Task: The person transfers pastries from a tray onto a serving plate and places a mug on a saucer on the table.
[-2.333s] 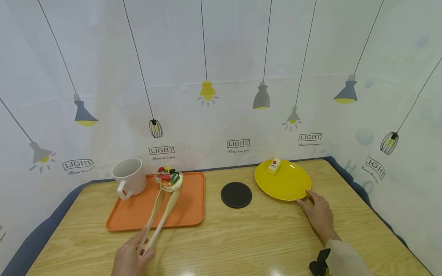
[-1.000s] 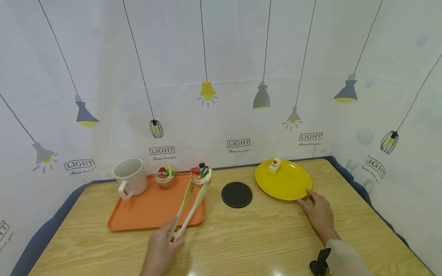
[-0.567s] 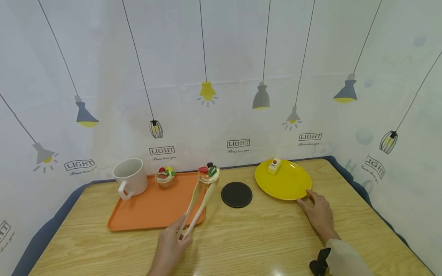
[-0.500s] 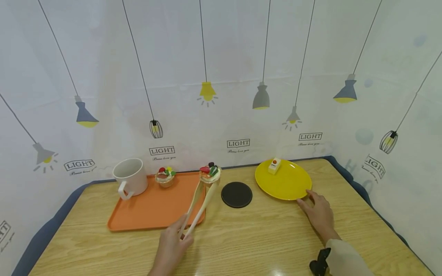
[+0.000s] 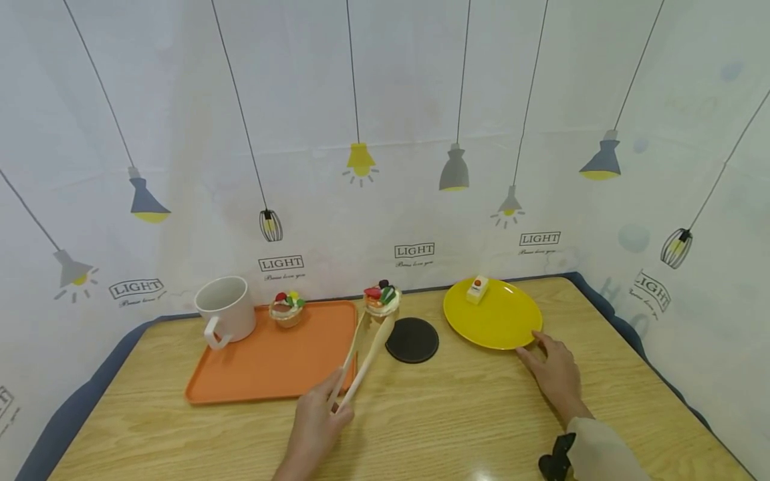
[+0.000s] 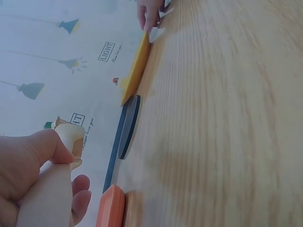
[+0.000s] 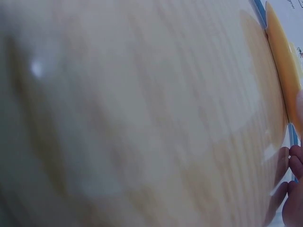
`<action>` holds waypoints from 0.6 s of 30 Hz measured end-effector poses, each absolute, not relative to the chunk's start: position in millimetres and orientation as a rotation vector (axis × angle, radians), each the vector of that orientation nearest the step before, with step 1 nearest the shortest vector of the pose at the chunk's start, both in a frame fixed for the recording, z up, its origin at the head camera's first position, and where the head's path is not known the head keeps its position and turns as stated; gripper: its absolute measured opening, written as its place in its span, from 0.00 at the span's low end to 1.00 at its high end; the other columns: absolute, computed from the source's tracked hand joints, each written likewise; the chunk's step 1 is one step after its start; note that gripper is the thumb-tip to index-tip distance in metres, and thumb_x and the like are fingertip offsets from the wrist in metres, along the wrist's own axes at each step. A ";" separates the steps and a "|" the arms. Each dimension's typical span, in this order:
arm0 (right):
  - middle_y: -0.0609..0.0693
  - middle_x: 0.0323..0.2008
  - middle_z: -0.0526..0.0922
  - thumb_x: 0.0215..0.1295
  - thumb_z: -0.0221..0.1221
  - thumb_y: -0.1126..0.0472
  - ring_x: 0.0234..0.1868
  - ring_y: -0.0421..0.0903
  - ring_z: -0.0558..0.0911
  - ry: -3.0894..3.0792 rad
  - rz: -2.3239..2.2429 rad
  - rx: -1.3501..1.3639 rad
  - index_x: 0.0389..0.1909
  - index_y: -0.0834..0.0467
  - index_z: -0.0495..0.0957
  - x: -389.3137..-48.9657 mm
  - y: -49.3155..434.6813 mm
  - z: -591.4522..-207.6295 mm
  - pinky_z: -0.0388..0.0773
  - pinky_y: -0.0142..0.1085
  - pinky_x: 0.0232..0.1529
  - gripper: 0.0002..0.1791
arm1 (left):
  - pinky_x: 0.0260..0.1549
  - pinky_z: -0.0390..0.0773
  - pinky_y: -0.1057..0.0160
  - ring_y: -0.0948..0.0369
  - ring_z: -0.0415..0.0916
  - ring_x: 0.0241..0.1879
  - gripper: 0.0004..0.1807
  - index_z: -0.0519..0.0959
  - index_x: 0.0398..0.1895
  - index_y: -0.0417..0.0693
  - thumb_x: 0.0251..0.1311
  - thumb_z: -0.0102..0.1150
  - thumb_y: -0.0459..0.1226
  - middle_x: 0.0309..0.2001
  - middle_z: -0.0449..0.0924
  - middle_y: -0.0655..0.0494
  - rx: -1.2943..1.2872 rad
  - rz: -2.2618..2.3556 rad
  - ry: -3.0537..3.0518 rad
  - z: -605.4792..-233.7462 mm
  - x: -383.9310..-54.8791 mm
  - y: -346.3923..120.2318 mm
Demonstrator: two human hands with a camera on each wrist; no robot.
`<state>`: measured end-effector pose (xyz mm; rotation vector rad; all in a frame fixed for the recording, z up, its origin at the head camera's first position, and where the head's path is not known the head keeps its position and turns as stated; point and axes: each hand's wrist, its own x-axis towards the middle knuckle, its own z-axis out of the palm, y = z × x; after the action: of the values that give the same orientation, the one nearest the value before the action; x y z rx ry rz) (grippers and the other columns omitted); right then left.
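My left hand (image 5: 315, 424) grips pale tongs (image 5: 368, 357) by their handles, seen in the head view and from behind in the left wrist view. Between the tips is a fruit tart (image 5: 381, 299) with red, green and black toppings, raised behind the black round coaster (image 5: 412, 340). A second fruit tart (image 5: 287, 310) stands at the back of the orange tray (image 5: 271, 364). On the right, my right hand (image 5: 556, 374) touches the near rim of the yellow plate (image 5: 499, 317), thumb and forefinger spread along it. A small square cake (image 5: 478, 289) with a red topping sits on that plate.
A white mug (image 5: 225, 308) stands on the tray's back left corner, its handle towards me. The wooden table (image 5: 445, 414) ends at a lamp-patterned white cloth (image 5: 385, 214) behind. Something black (image 5: 556, 457) hangs by my right cuff.
My left hand has carried the tart in the tongs rightwards, from over the tray to beyond its right edge, uncovering the second tart. My right hand and the plate have stayed put.
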<state>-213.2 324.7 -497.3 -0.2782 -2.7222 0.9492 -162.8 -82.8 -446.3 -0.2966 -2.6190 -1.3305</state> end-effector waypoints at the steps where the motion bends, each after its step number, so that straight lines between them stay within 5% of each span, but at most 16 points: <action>1: 0.70 0.58 0.64 0.63 0.52 0.40 0.58 0.67 0.63 -2.726 0.951 -0.281 0.65 0.68 0.60 -213.4 324.6 -497.4 0.57 0.61 0.56 0.41 | 0.15 0.68 0.69 0.68 0.68 0.19 0.33 0.72 0.57 0.32 0.38 0.57 0.24 0.38 0.81 0.40 -0.307 -1.337 -2.613 -446.4 -162.9 -81.6; 18: 0.71 0.59 0.63 0.63 0.52 0.41 0.58 0.67 0.62 -2.742 0.960 -0.291 0.65 0.69 0.59 -212.3 323.9 -495.5 0.57 0.60 0.56 0.41 | 0.16 0.70 0.70 0.66 0.73 0.22 0.33 0.72 0.57 0.31 0.39 0.57 0.24 0.32 0.81 0.48 -0.376 -1.359 -2.575 -449.2 -168.5 -60.8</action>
<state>-212.3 323.9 -495.5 -0.2907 -2.7424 0.9599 -168.5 -60.8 -449.2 -0.3760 -2.5749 -1.3590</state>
